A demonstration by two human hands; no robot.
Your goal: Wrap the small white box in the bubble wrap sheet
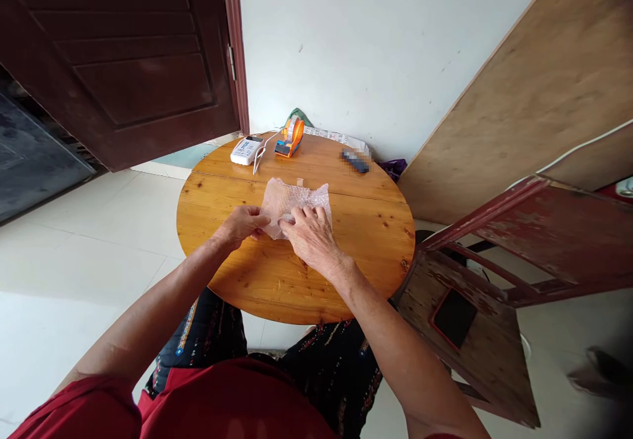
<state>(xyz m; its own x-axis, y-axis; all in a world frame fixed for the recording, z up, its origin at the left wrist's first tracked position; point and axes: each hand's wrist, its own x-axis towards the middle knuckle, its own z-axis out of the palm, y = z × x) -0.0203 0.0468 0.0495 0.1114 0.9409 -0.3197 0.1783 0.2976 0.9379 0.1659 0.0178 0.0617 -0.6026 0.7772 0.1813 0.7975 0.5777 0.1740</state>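
A crinkled sheet of clear bubble wrap [309, 196] lies on the round wooden table [277, 281] in front of me. My left hand [244, 223] pinches its near left corner between thumb and fingers. On the near side of the sheet is my right hand [312, 233], its fingers bent and pressed onto the plastic, with a fold gathered near the thumb. Whether anything lies under that fold is hidden by the fingers. A small strip of tape [299, 182] sticks out at the sheet's far edge.
At the table's far side are a white box-shaped device [246, 151] with a white cable, an orange tape dispenser [295, 134] and a dark, blurred-out object [357, 161]. On the right, a wooden chair [487, 340] carries a dark tablet-like slab [453, 317]. A wall stands behind the table.
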